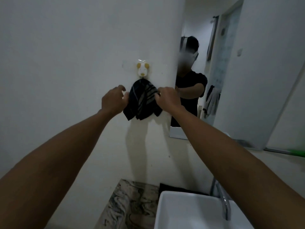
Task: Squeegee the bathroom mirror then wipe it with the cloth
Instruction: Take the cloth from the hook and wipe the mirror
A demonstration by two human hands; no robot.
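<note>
Head view: cloth [143, 100] hangs from a hook [143, 71] on the wall, just left of the mirror [219, 76]. Left hand [113, 101], half open, touches its edge; right hand [166, 98] apparently pinches it. Step: fetching or rehanging cloth; next needs it lifted clear.

wall hook [143, 71]: dark striped cloth [143, 100] hanging; marbled counter [130, 204]: white basin [189, 212]

Cloth [143, 100]: dark, with pale grey stripes, hanging bunched from one point at its top against the white wall, lower edges falling in uneven folds. Mirror [214, 71]: frameless, mounted on the wall just right of the cloth, its left edge close beside the cloth's right side; surface reflects a doorway and hanging fabric.
</note>
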